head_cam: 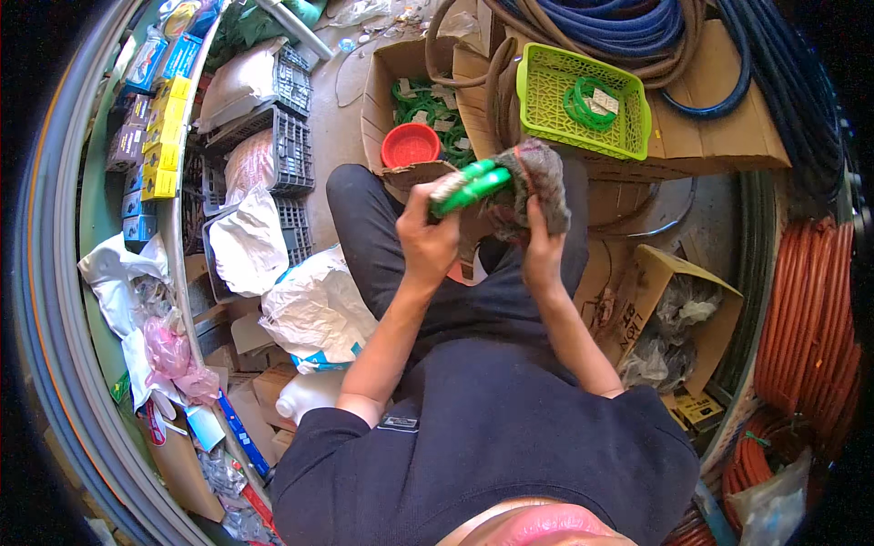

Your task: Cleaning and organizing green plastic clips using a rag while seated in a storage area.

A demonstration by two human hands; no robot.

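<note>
My left hand (429,235) is closed around a coil of bright green cord or tubing (471,188) with a pale tag-like piece at its near end. In my right hand (544,249) is a bunched grey-brown cloth (546,181), with an orange band across it. The green coil's far end meets or overlaps the cloth's left side; whether they touch is unclear. Beyond my hands, a lime-green plastic basket (645,133) holds similar green coils (588,109) with pale tags. More tagged green coils (444,102) lie in an open cardboard box (379,75), beside a red plastic bowl (410,145).
Blue hose coils (621,31) lie behind the basket. Left are plastic crates (293,157), a white sack (321,307) and a shelf holding yellow boxes (164,136). A cardboard box with plastic bags (635,300) and orange-red coiled tubing (802,314) stand right.
</note>
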